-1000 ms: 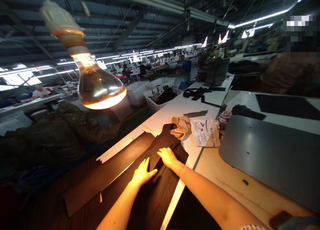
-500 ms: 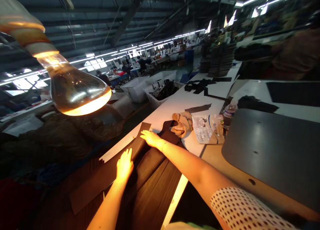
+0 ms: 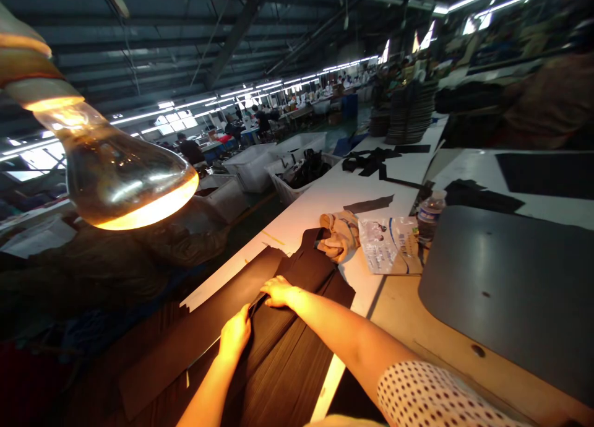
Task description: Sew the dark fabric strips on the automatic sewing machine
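A heap of dark brown, leather-like sheets [image 3: 285, 353] lies over the near part of the white table under the lamp's glow. My left hand [image 3: 236, 333] is closed on the edge of one dark sheet, thumb on top. Just beyond it, my right hand [image 3: 278, 291] pinches the same sheet's edge with bent fingers. A long flat brown strip [image 3: 208, 303] lies to the left of both hands. Past the right hand, the heap reaches a crumpled tan cloth [image 3: 341, 236]. Undersides of the fingers are hidden.
A glowing heat lamp bulb [image 3: 130, 173] hangs close at upper left. A printed plastic packet [image 3: 390, 246], a bottle [image 3: 430, 215] and a grey board [image 3: 505, 284] are on the right. White bins [image 3: 250, 167] stand beyond the white table [image 3: 306, 204]; a person sits farther back.
Both hands have gone from lying spread on the brown material to gripping a sheet's edge. My right hand has come nearer and lower, and the flat strip now shows uncovered on the left.
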`<state>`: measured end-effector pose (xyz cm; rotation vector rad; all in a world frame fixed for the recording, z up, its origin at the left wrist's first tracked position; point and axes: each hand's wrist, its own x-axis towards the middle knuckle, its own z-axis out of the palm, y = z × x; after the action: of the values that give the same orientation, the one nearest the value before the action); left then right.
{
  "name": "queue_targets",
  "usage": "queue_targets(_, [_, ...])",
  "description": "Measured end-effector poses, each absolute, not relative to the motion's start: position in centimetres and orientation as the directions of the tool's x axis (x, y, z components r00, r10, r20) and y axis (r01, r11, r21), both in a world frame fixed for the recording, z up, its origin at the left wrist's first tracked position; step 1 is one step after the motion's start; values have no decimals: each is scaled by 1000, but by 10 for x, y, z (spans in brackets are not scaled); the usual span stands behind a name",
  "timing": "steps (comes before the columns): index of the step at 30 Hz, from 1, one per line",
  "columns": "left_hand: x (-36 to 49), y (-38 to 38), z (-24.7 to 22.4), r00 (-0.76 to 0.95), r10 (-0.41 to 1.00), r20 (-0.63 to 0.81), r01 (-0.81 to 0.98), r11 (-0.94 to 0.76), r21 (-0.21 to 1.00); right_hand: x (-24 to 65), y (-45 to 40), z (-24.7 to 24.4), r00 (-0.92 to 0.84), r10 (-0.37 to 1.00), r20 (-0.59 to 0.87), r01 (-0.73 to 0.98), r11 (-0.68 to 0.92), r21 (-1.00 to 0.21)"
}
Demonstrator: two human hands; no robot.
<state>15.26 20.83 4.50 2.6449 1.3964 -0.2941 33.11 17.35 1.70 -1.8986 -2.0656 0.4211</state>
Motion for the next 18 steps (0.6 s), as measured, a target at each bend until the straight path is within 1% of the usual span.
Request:
queue_targets(4, [129, 198, 46, 595, 790, -150, 799, -601, 9, 348, 178, 18, 92, 985, 149, 914, -24, -406])
queue_targets(6, [120, 191, 38, 655, 750, -90, 753, -658, -1, 370, 177, 24, 151, 965, 215, 914, -53, -403])
queue_targets(9, [119, 181, 21, 745, 667, -22, 667, -745, -15, 398, 158, 31, 151, 913, 380, 922, 9, -387])
queue_targets(11, [121, 174, 10, 773, 633, -41, 634, -773, -1, 407, 134, 28, 142, 870, 472, 925, 53, -376])
queue_targets(12, [123, 171, 6, 766, 639, -67, 641, -767, 16, 409, 119, 24, 147, 866, 479, 922, 56, -384])
queue_targets(13, [123, 168, 3, 748, 656, -99, 662, -749, 39, 410, 105, 18, 154, 879, 452, 914, 47, -403])
queue_targets(15, [121, 164, -1, 697, 700, -154, 715, -694, 81, 413, 80, 7, 149, 929, 338, 882, 30, -470])
queue_targets(17, [118, 161, -2, 671, 717, -186, 739, -665, 105, 424, 70, 2, 164, 948, 271, 810, 27, -586])
queue_targets(18, [116, 160, -2, 673, 714, -194, 738, -666, 108, 433, 72, 3, 227, 940, 255, 743, 2, -670])
